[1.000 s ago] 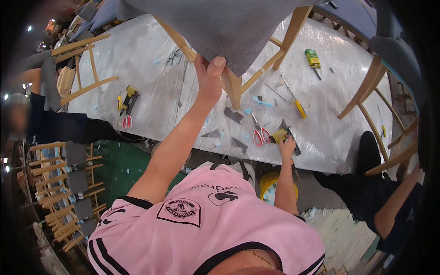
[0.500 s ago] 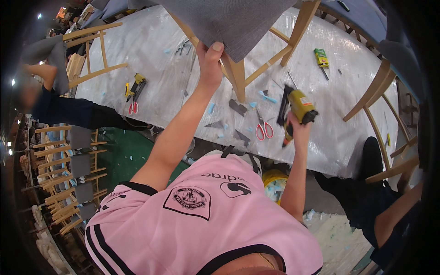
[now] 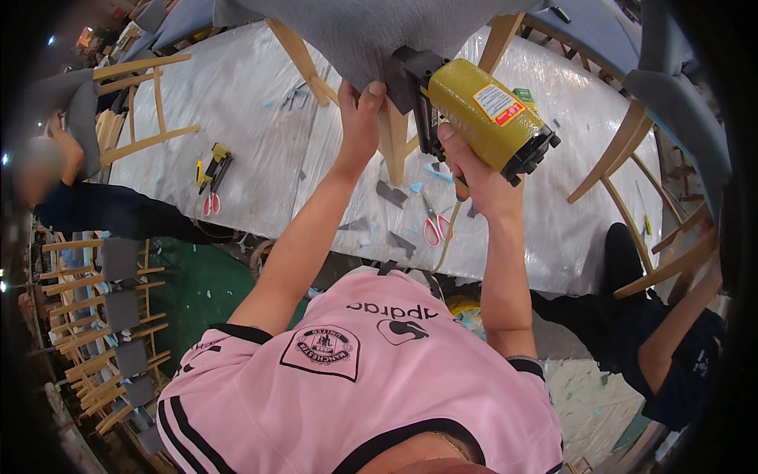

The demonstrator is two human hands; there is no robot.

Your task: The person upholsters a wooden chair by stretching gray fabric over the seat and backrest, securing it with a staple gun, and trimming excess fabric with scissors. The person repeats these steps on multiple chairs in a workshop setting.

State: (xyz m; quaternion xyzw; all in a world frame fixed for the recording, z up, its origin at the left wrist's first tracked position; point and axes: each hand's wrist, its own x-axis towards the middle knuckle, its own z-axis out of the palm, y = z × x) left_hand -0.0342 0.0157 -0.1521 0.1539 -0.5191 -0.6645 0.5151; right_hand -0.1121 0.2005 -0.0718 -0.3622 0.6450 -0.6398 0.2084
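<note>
A grey upholstered chair [image 3: 339,39] with wooden legs stands on the plastic-covered table [image 3: 260,87] in front of me. My left hand [image 3: 362,118] is closed on the grey fabric at the seat's near corner, just above a wooden leg [image 3: 393,146]. My right hand [image 3: 482,170] grips a yellow and black pneumatic staple gun [image 3: 482,107]. Its black nose is up against the fabric at that corner, to the right of my left fingers; exact contact is hard to see. An air hose [image 3: 448,237] hangs from the gun's handle.
Red-handled scissors [image 3: 437,231] and grey fabric scraps [image 3: 391,193] lie near the table edge. Another staple gun [image 3: 215,166] lies at the left. Co-workers with chairs stand on both sides: a person's arm [image 3: 71,150] at left, another's sleeve [image 3: 687,363] at right. Stacked chair frames [image 3: 118,316] fill the lower left.
My right hand has raised the staple gun from above the table up to the seat corner. My left hand stays on the fabric; the view has shifted slightly.
</note>
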